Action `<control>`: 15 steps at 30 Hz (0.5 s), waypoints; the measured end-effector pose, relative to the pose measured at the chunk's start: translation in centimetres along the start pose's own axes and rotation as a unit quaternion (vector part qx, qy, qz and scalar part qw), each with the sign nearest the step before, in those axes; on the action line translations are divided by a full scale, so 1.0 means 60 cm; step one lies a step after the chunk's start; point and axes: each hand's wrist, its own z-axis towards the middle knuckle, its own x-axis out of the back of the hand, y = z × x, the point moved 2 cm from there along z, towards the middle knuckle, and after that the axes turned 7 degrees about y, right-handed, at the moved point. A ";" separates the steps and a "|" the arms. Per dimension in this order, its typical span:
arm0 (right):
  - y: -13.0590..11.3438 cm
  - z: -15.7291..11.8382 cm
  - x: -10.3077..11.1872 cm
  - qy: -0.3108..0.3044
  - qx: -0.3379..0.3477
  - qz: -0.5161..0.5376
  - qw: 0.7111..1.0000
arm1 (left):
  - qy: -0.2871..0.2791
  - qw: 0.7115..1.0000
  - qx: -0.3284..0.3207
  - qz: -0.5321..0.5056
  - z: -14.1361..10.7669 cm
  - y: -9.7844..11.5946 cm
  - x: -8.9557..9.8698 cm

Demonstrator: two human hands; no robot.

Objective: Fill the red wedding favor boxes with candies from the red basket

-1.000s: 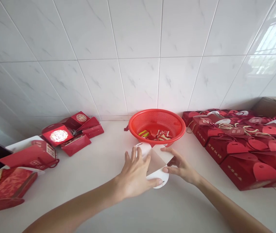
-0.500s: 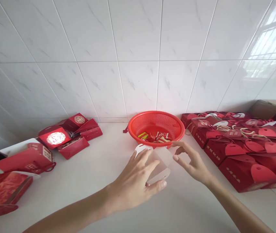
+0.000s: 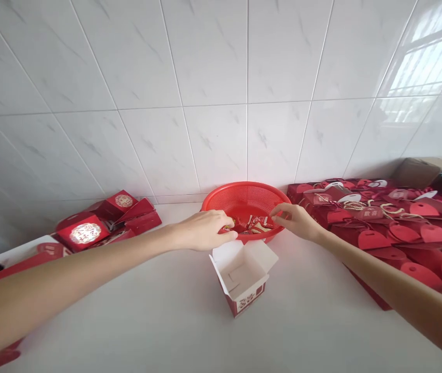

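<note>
A small carton (image 3: 244, 274), white inside and red outside, stands upright on the counter with its top flaps spread apart. Behind it is a red plastic colander (image 3: 247, 189) holding several wrapped sweets (image 3: 259, 224). My left hand (image 3: 210, 229) reaches over the colander's near-left rim, thumb apart from the bent fingers. A bit of yellow wrapper shows by those fingertips, partly hidden, with no clear grip on it. Over the right rim, my right hand (image 3: 297, 220) is bent with thumb and fingers slightly apart, close to the sweets; nothing shows between them.
Rows of closed red gift boxes (image 3: 380, 230) with cord ties fill the right side. Red boxes (image 3: 87, 232) lie loosely on the left, partly behind my left forearm. A brown cardboard box (image 3: 417, 172) is at the far right. The tiled wall (image 3: 221, 140) rises behind the counter.
Both hands have come away from the carton and moved forward to the colander. The carton now stands alone with its open top showing. The view has shifted slightly.
</note>
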 end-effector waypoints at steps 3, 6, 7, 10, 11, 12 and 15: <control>-0.008 0.030 0.003 -0.048 0.012 -0.034 0.998 | -0.044 0.999 0.003 0.024 0.021 -0.004 0.000; -0.020 0.051 0.003 -0.125 0.025 -0.049 0.991 | -0.087 0.994 -0.012 0.059 0.039 0.001 0.003; -0.024 0.057 0.002 -0.149 0.033 -0.056 0.987 | -0.102 0.992 -0.018 0.071 0.045 0.003 0.006; -0.033 0.069 0.003 -0.200 0.065 -0.083 0.974 | -0.136 0.985 -0.019 0.104 0.063 0.005 0.017; -0.035 0.072 0.004 -0.211 0.071 -0.093 0.970 | -0.148 0.982 -0.015 0.113 0.069 0.004 0.020; -0.037 0.076 0.005 -0.222 0.074 -0.104 0.967 | -0.160 0.980 -0.012 0.120 0.075 0.003 0.022; -0.039 0.087 0.001 -0.257 0.059 -0.143 0.954 | -0.194 0.972 -0.019 0.135 0.095 -0.004 0.014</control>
